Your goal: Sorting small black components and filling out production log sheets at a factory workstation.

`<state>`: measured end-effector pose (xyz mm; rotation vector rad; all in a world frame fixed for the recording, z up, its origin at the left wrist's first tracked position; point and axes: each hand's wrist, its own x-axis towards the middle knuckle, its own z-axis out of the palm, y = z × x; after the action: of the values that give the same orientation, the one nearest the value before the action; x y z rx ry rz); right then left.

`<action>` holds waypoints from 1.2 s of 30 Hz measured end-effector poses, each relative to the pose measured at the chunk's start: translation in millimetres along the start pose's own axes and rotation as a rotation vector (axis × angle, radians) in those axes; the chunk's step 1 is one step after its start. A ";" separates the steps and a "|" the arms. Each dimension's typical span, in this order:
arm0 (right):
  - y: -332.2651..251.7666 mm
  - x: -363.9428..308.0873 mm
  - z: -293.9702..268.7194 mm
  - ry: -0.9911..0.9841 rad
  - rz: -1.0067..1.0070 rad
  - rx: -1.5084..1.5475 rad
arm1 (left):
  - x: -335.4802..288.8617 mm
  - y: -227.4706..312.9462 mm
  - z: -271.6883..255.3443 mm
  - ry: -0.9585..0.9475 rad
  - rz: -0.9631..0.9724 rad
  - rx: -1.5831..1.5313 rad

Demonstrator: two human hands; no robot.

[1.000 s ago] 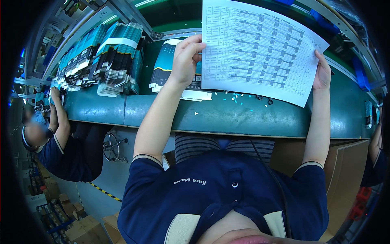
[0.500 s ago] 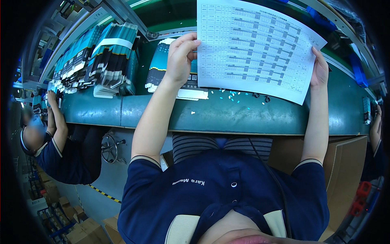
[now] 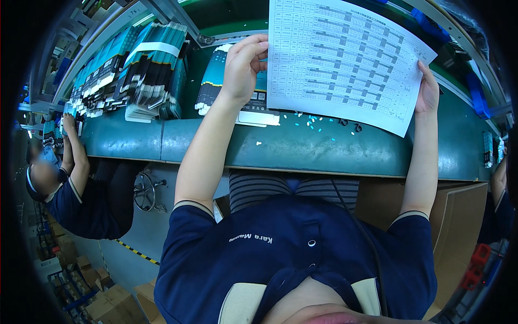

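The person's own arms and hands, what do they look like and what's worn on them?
Both arms have short navy sleeves edged with thin cream trim. Below that the forearms are uncovered. The left hand and right hand are gloveless, and no watch shows on either wrist.

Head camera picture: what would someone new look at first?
Probably the big white printed paper sheet, held up by the person's bare left hand and bare right hand over the green table. Next, the stacked teal-and-black packages to the person's left, one bundle wrapped in a white band. Then maybe the tiny white and blue bits scattered below the sheet's edge.
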<state>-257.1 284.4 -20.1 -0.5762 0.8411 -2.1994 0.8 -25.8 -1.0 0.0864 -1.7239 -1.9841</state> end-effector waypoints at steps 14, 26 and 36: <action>0.8 1.2 -1.7 0.061 -0.018 -0.004 | -2.1 1.6 5.0 -0.011 -0.063 -0.020; 1.9 2.1 -6.3 0.040 0.017 0.000 | -2.0 -3.5 5.6 -0.013 -0.073 -0.020; 2.7 1.5 -3.7 0.068 -0.004 -0.014 | -2.1 -2.4 4.7 -0.016 -0.066 -0.041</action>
<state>-259.1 283.3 -24.3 -0.5130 0.8924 -2.2294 0.1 -20.5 -2.9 0.1149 -1.7095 -2.0721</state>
